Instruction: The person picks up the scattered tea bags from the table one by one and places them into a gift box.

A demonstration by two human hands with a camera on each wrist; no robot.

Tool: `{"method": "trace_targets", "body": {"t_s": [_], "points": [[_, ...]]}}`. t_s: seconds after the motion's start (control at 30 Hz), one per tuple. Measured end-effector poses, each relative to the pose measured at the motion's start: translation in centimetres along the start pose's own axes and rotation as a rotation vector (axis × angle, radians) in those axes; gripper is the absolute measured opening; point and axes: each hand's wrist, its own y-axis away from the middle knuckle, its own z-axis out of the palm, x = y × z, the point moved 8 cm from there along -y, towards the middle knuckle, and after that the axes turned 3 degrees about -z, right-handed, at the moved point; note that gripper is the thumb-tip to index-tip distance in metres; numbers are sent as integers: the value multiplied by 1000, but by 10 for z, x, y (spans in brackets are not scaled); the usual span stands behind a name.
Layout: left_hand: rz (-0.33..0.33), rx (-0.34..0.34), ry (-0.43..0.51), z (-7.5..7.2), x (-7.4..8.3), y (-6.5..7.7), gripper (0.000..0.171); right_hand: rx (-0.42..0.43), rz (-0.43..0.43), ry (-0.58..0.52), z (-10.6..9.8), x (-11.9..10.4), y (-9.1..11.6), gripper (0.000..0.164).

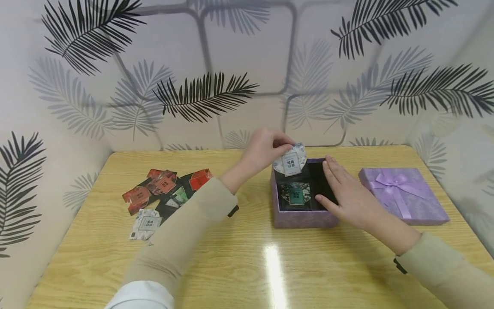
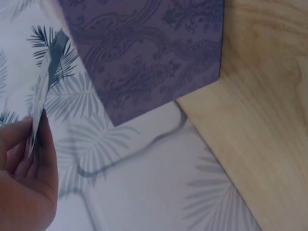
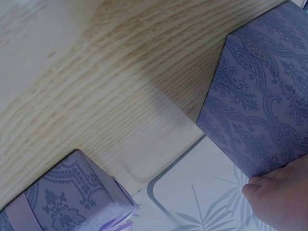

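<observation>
One flat white packet with grey-blue print [image 1: 292, 162] matters most to us here: we see it over the far left corner of the purple patterned cardboard box [image 1: 305, 219], below and to the right of the left hand [image 1: 264, 149]. That hand pinches its upper edge between thumb and fingers, so it is the nearer of the two. The longer side of the packet's label runs roughly from the box's far wall towards its near one, a little askew; the left wrist view gives us the packet nearly edge-on. Whether it touches the box rim we cannot tell. Inside the box, on the near left, lies a black flowered packet with a dark green label [image 1: 296, 195]. The right hand [image 1: 349, 199] pinches nothing; its fingers lie extended along the box's right wall, thumb spread towards the inside. Right of the box we find a purple lid with a lilac ribbon bow [image 1: 418, 212], and left of it a scatter of red, black and white packets [image 1: 164, 183].
</observation>
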Motion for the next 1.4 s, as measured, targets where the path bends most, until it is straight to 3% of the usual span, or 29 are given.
{"method": "trace_targets", "body": {"t_s": [0.27,0.73,0.9,1.4], "points": [[82,-134,-51,33,-2,-1,15,19,-11,-5,0,-1,0,90],[226,-400,-135,75,-4,2,17,12,-9,-1,0,-1,0,90],[234,-423,-166,83,-5,4,17,11,-12,-1,-1,-2,1,89],[178,-404,-207,85,-5,6,18,13,-14,-7,0,-1,1,89]]}}
